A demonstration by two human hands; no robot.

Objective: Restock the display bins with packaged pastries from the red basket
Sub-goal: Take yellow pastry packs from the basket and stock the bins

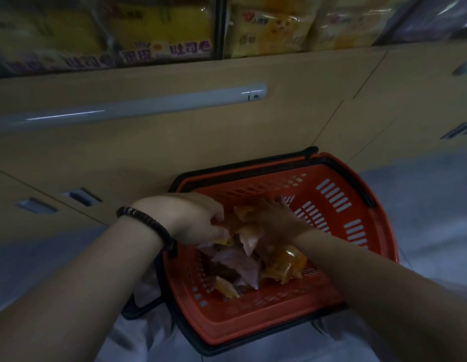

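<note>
Basket: a red basket [339, 178] is set on the floor [423, 205] against a cabinet [175, 142]; a loose heap of packaged pastries [284, 262] is held in it.
Bins: yellow bread bags [269, 27] are stacked in the display bins [220, 35] above.
Pastries: clear wrappers, orange-brown and pale contents, blurred.
Left hand [193, 218]: fingers [216, 232] are curled round a packet at the heap's top.
Right hand [276, 220]: laid over the heap; its grip cannot be told.

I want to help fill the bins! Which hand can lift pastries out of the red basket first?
Probably the left hand: its fingers curl round packaged pastries in the red basket. The right hand lies over the pile; its grip is unclear.
</note>
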